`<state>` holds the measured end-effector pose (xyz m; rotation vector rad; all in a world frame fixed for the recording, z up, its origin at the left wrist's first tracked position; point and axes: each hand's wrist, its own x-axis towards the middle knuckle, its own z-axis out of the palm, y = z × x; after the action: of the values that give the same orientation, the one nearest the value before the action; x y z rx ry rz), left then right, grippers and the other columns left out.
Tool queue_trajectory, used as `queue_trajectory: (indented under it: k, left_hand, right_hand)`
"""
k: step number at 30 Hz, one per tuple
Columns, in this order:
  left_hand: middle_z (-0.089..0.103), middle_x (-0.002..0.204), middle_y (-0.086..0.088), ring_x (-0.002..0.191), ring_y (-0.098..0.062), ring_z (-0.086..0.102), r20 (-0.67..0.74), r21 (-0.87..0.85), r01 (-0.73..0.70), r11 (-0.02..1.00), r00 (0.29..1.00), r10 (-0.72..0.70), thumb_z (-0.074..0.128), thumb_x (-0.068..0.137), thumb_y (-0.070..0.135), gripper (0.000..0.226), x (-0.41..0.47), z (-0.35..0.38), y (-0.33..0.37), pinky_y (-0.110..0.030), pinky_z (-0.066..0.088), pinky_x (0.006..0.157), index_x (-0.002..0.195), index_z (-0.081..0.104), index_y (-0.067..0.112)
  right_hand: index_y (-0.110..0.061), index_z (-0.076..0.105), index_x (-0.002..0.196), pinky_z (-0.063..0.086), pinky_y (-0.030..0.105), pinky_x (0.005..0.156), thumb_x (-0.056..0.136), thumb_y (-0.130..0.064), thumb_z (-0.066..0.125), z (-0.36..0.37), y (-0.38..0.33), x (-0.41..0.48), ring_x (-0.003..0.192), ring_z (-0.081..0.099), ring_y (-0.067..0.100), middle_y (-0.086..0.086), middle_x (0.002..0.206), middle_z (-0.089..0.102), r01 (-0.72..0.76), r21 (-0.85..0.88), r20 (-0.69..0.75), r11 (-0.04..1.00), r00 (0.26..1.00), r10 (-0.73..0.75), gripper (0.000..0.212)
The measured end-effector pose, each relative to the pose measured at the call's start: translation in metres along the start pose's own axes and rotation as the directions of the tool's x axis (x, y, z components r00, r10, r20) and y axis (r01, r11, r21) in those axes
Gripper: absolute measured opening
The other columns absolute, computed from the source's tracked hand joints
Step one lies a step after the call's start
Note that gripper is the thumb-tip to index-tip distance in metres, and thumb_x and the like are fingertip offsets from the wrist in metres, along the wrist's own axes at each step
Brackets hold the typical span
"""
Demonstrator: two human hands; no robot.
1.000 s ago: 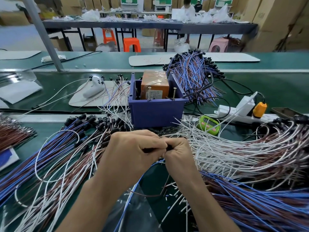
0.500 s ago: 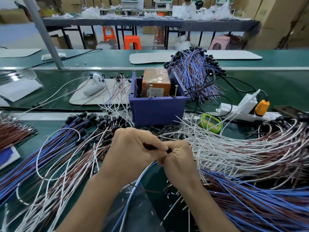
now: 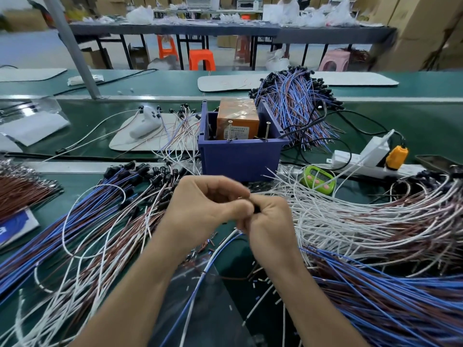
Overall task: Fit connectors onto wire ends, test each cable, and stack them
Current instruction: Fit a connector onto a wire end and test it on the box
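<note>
- The left hand (image 3: 208, 204) and the right hand (image 3: 271, 221) meet knuckle to knuckle above the bench. Both have their fingers curled, and between them they pinch a small black connector (image 3: 256, 209).
- A blue-and-white wire pair (image 3: 200, 274) leaves the underside of the grip and trails toward the viewer. Its upper end is hidden inside the fingers.
- Change over the last second: almost none. The hands stay at the same spot in the same closed posture; only the trailing wires have swung slightly.
- Judgement: the fitting step is still in progress (seating cannot be confirmed, as the joint is covered). Testing and stacking remain to be done for this piece.
- Left of the hands lies a fan of fitted cables (image 3: 120, 196), black ends pointing away. Right of them lies a heap of white wires (image 3: 350, 216) with bare ends.
- Just behind the hands stands a purple bin (image 3: 240, 159) holding an orange box (image 3: 238, 121). A green timer (image 3: 318, 177) sits beside the bin to its right.
</note>
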<state>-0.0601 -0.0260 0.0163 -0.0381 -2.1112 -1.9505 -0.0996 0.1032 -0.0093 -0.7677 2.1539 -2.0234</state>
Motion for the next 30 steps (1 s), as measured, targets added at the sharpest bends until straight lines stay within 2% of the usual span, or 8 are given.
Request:
queue_trajectory:
  k: [3, 6, 8, 11, 18, 22, 26, 30]
  left_hand:
    - [0.079, 0.106, 0.004, 0.096, -0.01, 0.075, -0.065, 0.08, 0.03, 0.996, 0.998, -0.025, 0.085, 0.069, 0.036, 0.047, 0.0, 0.012, -0.005, -0.031, 0.059, 0.087, 0.115, 0.078, 0.028]
    - [0.075, 0.123, 0.0, 0.119, -0.019, 0.069, 0.133, 0.062, 0.077, 0.995, 0.988, -0.084, 0.075, 0.085, 0.026, 0.051, -0.004, 0.022, -0.009, -0.043, 0.052, 0.106, 0.135, 0.067, 0.022]
    - [0.076, 0.114, -0.001, 0.106, -0.017, 0.071, 0.219, 0.169, 0.061, 0.984, 0.971, -0.098, 0.073, 0.089, 0.018, 0.055, -0.006, 0.028, -0.012, -0.038, 0.054, 0.099, 0.141, 0.06, 0.029]
    - [0.067, 0.072, -0.001, 0.053, -0.014, 0.054, 0.233, 0.235, 0.164, 0.958, 0.947, -0.219, 0.073, 0.085, 0.006, 0.062, -0.006, 0.031, -0.013, -0.024, 0.047, 0.053, 0.136, 0.06, 0.04]
    - [0.064, 0.062, -0.002, 0.058, -0.012, 0.049, 0.178, 0.297, 0.288, 0.91, 0.92, -0.349, 0.071, 0.094, 0.006, 0.023, 0.001, -0.026, 0.001, -0.022, 0.039, 0.055, 0.092, 0.083, 0.025]
    - [0.061, 0.058, -0.001, 0.054, -0.009, 0.047, 0.181, 0.343, 0.291, 0.893, 0.912, -0.367, 0.078, 0.09, 0.016, 0.01, -0.003, -0.059, 0.006, -0.017, 0.036, 0.051, 0.089, 0.084, 0.023]
    - [0.052, 0.054, -0.012, 0.053, -0.016, 0.036, 0.234, 0.392, 0.19, 0.9, 0.926, -0.297, 0.077, 0.081, 0.025, 0.008, -0.004, -0.047, 0.012, -0.026, 0.027, 0.05, 0.083, 0.085, 0.025]
    - [0.047, 0.044, 0.01, 0.042, -0.007, 0.032, 0.308, 0.585, -0.074, 0.807, 0.941, -0.138, 0.076, 0.075, 0.037, 0.009, -0.009, -0.015, 0.017, -0.016, 0.027, 0.045, 0.067, 0.08, 0.035]
  right_hand:
    - [-0.018, 0.056, 0.049, 0.036, 0.024, 0.055, 0.063, 0.009, 0.046, -0.005, -0.004, 0.011, 0.059, 0.045, 0.015, -0.001, 0.055, 0.049, -0.091, 0.39, -0.073, 0.916, 0.989, 0.129, 0.032]
    - [-0.015, 0.06, 0.054, 0.036, 0.026, 0.056, 0.064, 0.018, 0.039, -0.019, -0.002, 0.017, 0.057, 0.046, 0.017, 0.005, 0.059, 0.052, -0.097, 0.644, -0.133, 0.759, 0.963, 0.236, 0.04]
    - [-0.012, 0.058, 0.055, 0.032, 0.024, 0.049, 0.056, 0.014, 0.04, -0.027, -0.005, 0.019, 0.05, 0.04, 0.015, 0.006, 0.057, 0.049, -0.057, 0.773, -0.15, 0.632, 0.951, 0.27, 0.032]
    - [-0.01, 0.057, 0.056, 0.028, 0.024, 0.046, 0.055, 0.009, 0.043, -0.04, -0.007, 0.022, 0.048, 0.032, 0.015, 0.007, 0.057, 0.048, 0.006, 0.851, -0.184, 0.524, 0.94, 0.288, 0.024]
    - [-0.012, 0.057, 0.056, 0.025, 0.022, 0.044, 0.053, 0.007, 0.042, -0.067, -0.008, 0.02, 0.046, 0.031, 0.013, 0.006, 0.055, 0.045, 0.073, 0.838, -0.293, 0.541, 0.896, 0.334, 0.023]
    - [-0.014, 0.059, 0.051, 0.016, 0.028, 0.047, 0.058, 0.017, 0.037, -0.069, -0.011, 0.019, 0.046, 0.033, 0.015, 0.007, 0.052, 0.049, -0.021, 0.652, -0.312, 0.758, 0.904, 0.293, 0.039]
    - [-0.01, 0.07, 0.061, 0.017, 0.024, 0.043, 0.073, 0.016, 0.044, -0.053, -0.014, 0.011, 0.041, 0.028, 0.013, 0.017, 0.063, 0.064, -0.216, 0.306, 0.004, 0.927, 0.974, 0.225, 0.039]
    - [-0.008, 0.078, 0.076, 0.031, 0.019, 0.039, 0.087, 0.01, 0.048, -0.035, -0.012, 0.004, 0.042, 0.039, 0.012, 0.01, 0.069, 0.071, -0.411, 0.225, 0.221, 0.883, 0.905, 0.365, 0.036]
